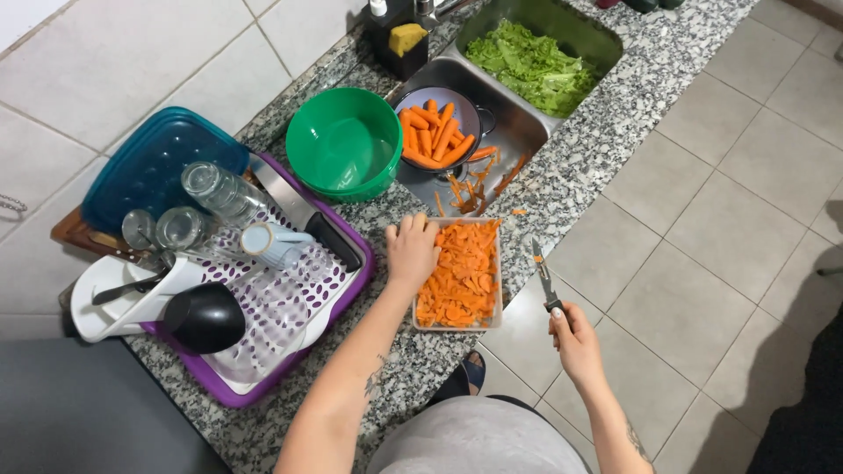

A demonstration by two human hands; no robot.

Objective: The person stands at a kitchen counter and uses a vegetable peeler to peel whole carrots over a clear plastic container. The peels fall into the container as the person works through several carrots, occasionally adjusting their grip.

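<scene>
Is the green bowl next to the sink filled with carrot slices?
No. The green bowl holds no carrot; the carrot slices lie on the small tray under the left hand.

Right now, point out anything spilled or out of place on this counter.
Carrot peelings lie strewn over the sink edge and the granite counter, outside the tray of sliced carrot. Nothing else stands out.

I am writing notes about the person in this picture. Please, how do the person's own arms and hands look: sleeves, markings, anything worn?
Both arms are bare, with no sleeves in view. The left hand wears no glove, ring or watch that I can see; its forearm carries a small dark tattoo. The right hand is also ungloved, its thumbnail looks pale, and its forearm shows another dark tattoo near the picture's lower edge.
</scene>
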